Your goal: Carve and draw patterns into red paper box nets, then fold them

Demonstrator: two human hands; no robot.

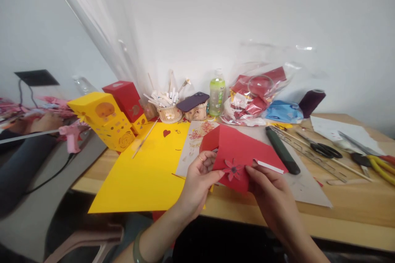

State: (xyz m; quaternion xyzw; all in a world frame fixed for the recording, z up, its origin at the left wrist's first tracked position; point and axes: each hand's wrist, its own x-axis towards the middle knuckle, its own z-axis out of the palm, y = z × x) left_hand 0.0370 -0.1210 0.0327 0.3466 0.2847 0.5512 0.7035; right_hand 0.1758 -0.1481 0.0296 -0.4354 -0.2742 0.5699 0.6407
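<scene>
A folded red paper box (247, 144) is held up above the table's front edge, between both of my hands. A dark-centred paper flower (233, 169) lies against its lower face. My left hand (200, 181) grips the box's left side, its thumb beside the flower and the other fingers curled at the side opening. My right hand (271, 191) pinches the lower right part, thumb near the flower's right petals. A narrow white strip (270, 167) shows along the box just above my right fingers. Part of my right fingers is hidden behind the paper.
Yellow sheet (138, 181) and grey board (308, 189) cover the tabletop. Yellow box (101, 119), red box (125, 100), phone (194, 100) and bottle (217, 94) stand behind. Right: dark green cutter (282, 150), scissors (324, 150), pliers (381, 168). Left: pink glue gun (71, 136), another person's hand (47, 123).
</scene>
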